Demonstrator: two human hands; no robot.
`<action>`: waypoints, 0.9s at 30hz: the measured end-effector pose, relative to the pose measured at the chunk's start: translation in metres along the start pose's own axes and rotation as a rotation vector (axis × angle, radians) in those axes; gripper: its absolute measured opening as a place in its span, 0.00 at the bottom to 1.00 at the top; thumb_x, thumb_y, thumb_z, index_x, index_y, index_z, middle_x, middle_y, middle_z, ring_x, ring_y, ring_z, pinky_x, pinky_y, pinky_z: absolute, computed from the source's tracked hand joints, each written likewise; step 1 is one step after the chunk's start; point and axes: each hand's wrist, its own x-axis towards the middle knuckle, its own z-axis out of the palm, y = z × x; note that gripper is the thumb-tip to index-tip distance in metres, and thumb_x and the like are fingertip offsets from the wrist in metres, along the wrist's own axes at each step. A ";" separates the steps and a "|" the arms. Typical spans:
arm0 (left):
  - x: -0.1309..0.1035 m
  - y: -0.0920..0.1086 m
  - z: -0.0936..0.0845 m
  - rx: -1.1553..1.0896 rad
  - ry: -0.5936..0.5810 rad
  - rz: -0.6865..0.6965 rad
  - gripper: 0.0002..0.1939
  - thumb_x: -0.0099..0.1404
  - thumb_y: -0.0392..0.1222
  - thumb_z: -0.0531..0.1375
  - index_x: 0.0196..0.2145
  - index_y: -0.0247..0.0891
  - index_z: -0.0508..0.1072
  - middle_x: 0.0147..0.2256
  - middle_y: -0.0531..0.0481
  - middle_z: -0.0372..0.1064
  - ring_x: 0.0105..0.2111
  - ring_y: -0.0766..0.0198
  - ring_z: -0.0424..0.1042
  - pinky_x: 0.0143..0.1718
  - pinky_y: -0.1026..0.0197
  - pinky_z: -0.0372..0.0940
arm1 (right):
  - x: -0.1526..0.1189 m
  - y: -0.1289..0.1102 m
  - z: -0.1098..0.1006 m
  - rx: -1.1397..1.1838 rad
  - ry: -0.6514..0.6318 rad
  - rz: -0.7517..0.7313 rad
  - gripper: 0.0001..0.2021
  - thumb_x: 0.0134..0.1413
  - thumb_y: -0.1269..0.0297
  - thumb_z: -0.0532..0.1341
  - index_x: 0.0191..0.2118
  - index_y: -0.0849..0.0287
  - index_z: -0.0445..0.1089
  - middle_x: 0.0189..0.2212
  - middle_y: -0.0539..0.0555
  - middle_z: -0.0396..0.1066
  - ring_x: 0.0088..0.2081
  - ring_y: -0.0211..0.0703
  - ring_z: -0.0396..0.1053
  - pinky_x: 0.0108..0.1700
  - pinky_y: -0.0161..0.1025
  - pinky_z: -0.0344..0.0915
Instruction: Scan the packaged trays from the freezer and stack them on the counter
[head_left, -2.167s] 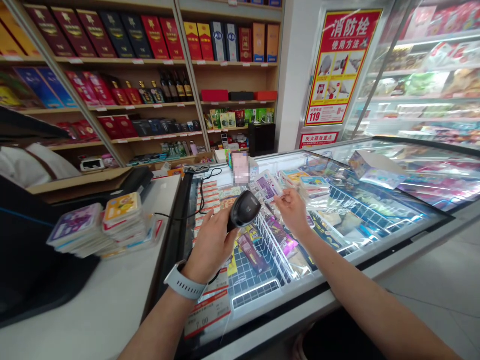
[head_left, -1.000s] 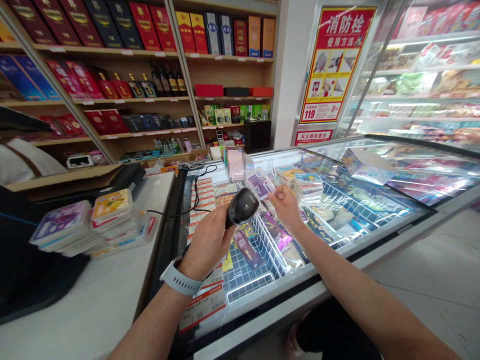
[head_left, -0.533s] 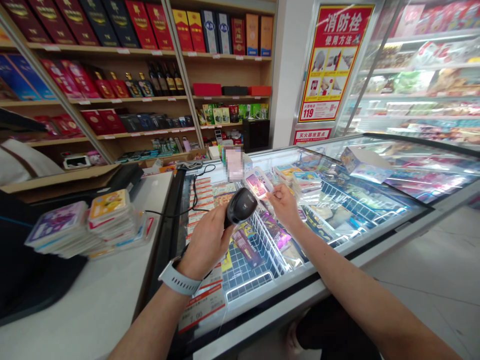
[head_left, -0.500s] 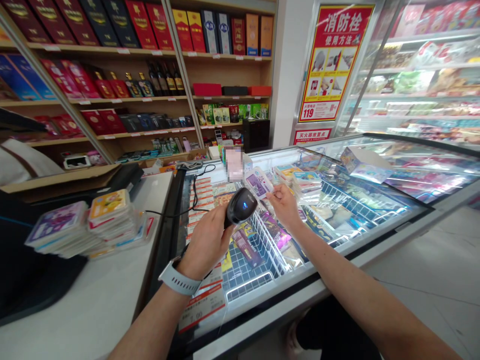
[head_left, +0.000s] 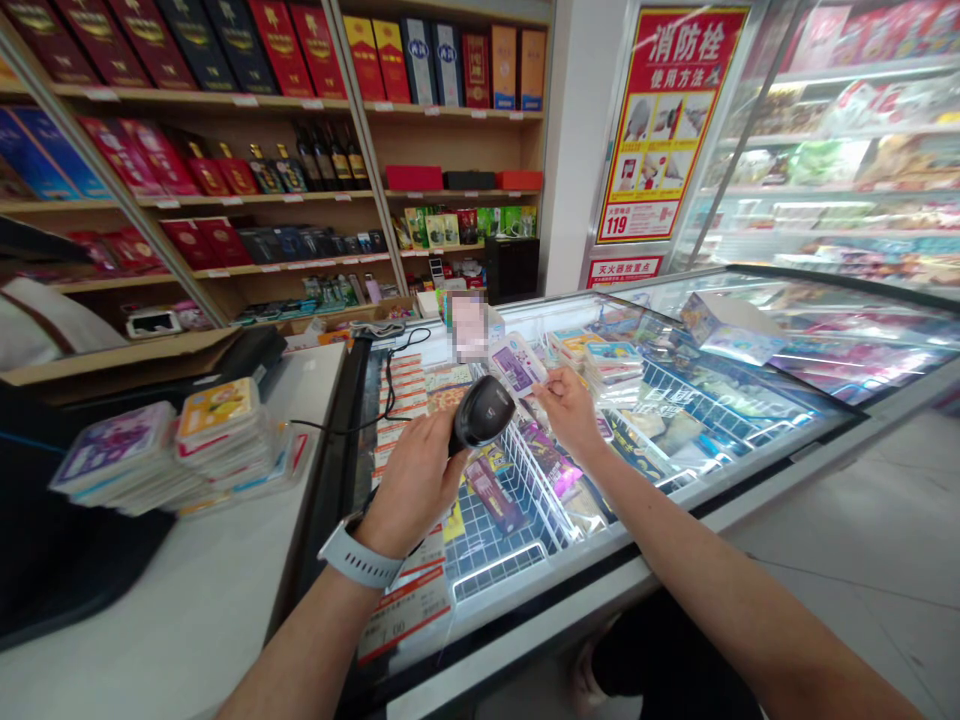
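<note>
My left hand (head_left: pixel 421 478) is wrapped round the handle of a black barcode scanner (head_left: pixel 484 412), a pale watch on its wrist. Between thumb and fingers my right hand (head_left: pixel 568 408) pinches the corner of a purple and white card pack (head_left: pixel 517 364), just beyond the scanner's head. Both hands are above the glass top of a freezer. Right of that pack, stacked card packs (head_left: pixel 615 368) rest on the glass. On the white counter at the left stand two more piles, one topped in purple (head_left: pixel 116 445), one in yellow (head_left: pixel 219 408).
A freezer (head_left: pixel 637 555) with wire baskets under glass spans the middle. An opened box (head_left: pixel 731 330) lies on its right part. A black cable (head_left: pixel 388 385) crosses near the white counter (head_left: pixel 202 590). Shelves (head_left: pixel 262 200) of boxes and bottles stand behind.
The blue light on the scanner's head is no longer visible. Both hands have stayed almost in place.
</note>
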 end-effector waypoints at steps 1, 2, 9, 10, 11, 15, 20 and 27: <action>0.000 0.000 0.000 -0.005 -0.004 -0.001 0.22 0.64 0.36 0.57 0.55 0.35 0.59 0.48 0.40 0.68 0.50 0.51 0.67 0.53 0.48 0.63 | 0.000 0.000 0.000 0.003 0.000 0.002 0.13 0.50 0.58 0.64 0.35 0.54 0.58 0.24 0.45 0.68 0.29 0.40 0.73 0.40 0.44 0.73; 0.000 0.000 0.000 -0.008 -0.007 -0.003 0.21 0.64 0.36 0.57 0.54 0.35 0.59 0.48 0.40 0.68 0.50 0.51 0.67 0.53 0.48 0.63 | 0.000 0.001 0.000 0.005 -0.001 0.004 0.13 0.50 0.58 0.64 0.35 0.54 0.58 0.25 0.45 0.68 0.29 0.40 0.73 0.40 0.44 0.73; 0.001 0.002 -0.002 -0.015 -0.031 0.007 0.23 0.64 0.36 0.57 0.55 0.35 0.59 0.50 0.40 0.67 0.52 0.51 0.66 0.54 0.47 0.62 | -0.002 0.000 -0.001 -0.024 -0.013 0.015 0.13 0.51 0.57 0.63 0.35 0.54 0.59 0.28 0.48 0.72 0.31 0.42 0.75 0.39 0.43 0.73; 0.001 0.002 -0.002 -0.015 -0.032 0.012 0.23 0.63 0.35 0.57 0.55 0.35 0.58 0.51 0.40 0.67 0.52 0.51 0.66 0.55 0.47 0.61 | -0.002 0.000 -0.002 -0.037 -0.012 0.013 0.13 0.51 0.56 0.63 0.35 0.55 0.59 0.28 0.48 0.72 0.32 0.42 0.75 0.39 0.43 0.72; 0.001 0.002 -0.002 -0.014 -0.034 0.014 0.23 0.63 0.35 0.57 0.56 0.35 0.58 0.51 0.40 0.67 0.52 0.51 0.66 0.55 0.46 0.60 | -0.002 0.000 -0.003 -0.054 -0.007 0.008 0.13 0.51 0.56 0.63 0.36 0.55 0.60 0.28 0.49 0.72 0.32 0.42 0.75 0.38 0.42 0.72; 0.000 0.003 0.001 -0.003 -0.055 -0.002 0.22 0.63 0.35 0.57 0.54 0.36 0.60 0.50 0.42 0.68 0.50 0.52 0.67 0.56 0.45 0.59 | -0.002 -0.002 -0.007 -0.174 0.047 -0.034 0.14 0.52 0.55 0.63 0.37 0.56 0.61 0.28 0.49 0.71 0.31 0.42 0.73 0.36 0.40 0.69; -0.002 0.006 0.005 0.023 -0.109 -0.021 0.22 0.64 0.37 0.57 0.56 0.37 0.59 0.52 0.43 0.67 0.52 0.53 0.66 0.59 0.45 0.54 | -0.005 -0.030 0.001 -0.378 0.110 -0.175 0.12 0.53 0.56 0.62 0.39 0.57 0.63 0.32 0.52 0.72 0.35 0.45 0.73 0.40 0.44 0.69; -0.004 0.010 0.004 -0.007 -0.131 -0.040 0.20 0.64 0.38 0.56 0.54 0.36 0.61 0.49 0.41 0.69 0.52 0.52 0.67 0.60 0.44 0.53 | -0.018 -0.105 0.067 -0.613 -0.023 -0.454 0.07 0.58 0.61 0.58 0.42 0.55 0.66 0.34 0.53 0.73 0.37 0.46 0.72 0.42 0.43 0.66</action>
